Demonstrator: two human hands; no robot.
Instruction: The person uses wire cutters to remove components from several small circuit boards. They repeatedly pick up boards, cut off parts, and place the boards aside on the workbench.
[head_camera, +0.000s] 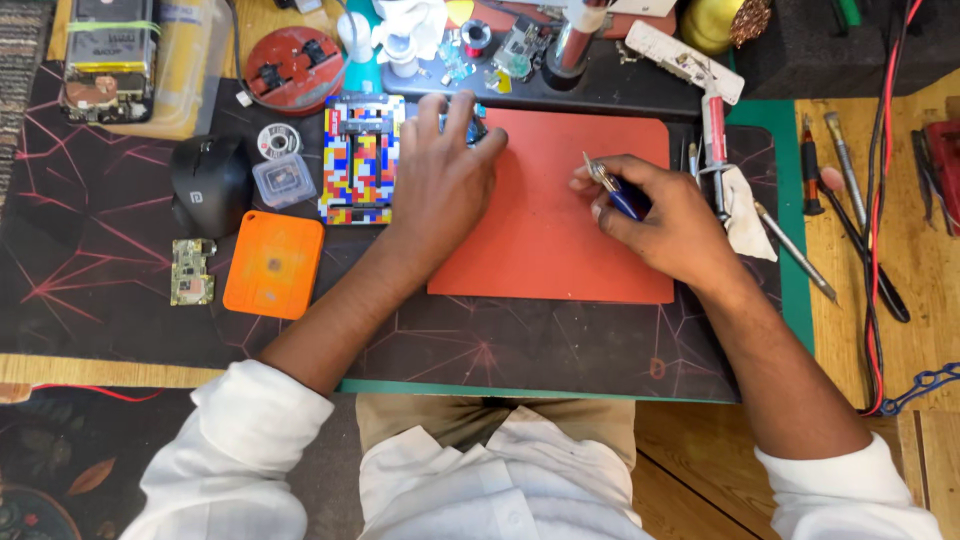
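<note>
Head view, looking straight down on a repair bench. Left hand (445, 180) lies palm-down at the upper left corner of the red silicone work mat (560, 240), fingers curled over a small blue-and-silver part (476, 126) that is mostly hidden beneath them; it seems to grip or pin it, but the hold itself cannot be made out. Just left of that hand, touching the mat's edge, sits a multicoloured checkered holder block (362, 158).

Right hand (668, 222) is closed in a pinch around metal tweezers with a blue grip (612, 187). Tool's long axis runs up and to the left, tips aimed across the bare mat toward the left hand's part. Tips and part are apart, with open red mat between them.

Left hand is on the part; right hand is the farther one, approaching from the part's right.

Around: orange square pad (273, 264), small green circuit board (192, 271), black mouse (210, 183), soldering iron in its stand (712, 125), loose hand tools (812, 180) on the wooden benchtop (900, 260).
</note>
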